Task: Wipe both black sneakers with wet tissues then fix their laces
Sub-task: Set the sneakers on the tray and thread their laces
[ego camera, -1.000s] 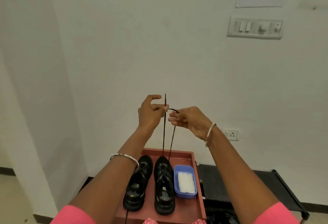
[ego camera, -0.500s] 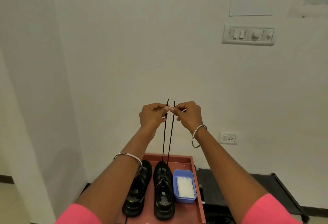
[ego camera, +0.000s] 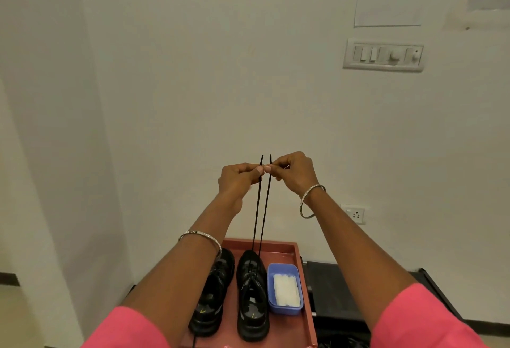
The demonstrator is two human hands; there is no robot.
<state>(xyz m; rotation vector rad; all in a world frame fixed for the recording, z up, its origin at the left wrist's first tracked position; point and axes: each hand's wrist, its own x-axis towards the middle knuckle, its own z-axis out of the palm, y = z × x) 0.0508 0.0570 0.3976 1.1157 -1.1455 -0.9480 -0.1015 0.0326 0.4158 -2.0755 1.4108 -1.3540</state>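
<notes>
The person is wearing a top with short pink sleeves, the left sleeve point(ego camera: 129, 328) and the right sleeve point(ego camera: 422, 320) showing at the bottom corners and ending above the elbows, leaving both forearms bare. A thin silver bangle point(ego camera: 201, 236) with a finely patterned edge is circling the left forearm. A second, plain silver bangle point(ego camera: 310, 201) is hanging loosely around the right wrist, just below the right hand point(ego camera: 296, 172). The left hand point(ego camera: 237, 179) is showing no rings on its fingers.
</notes>
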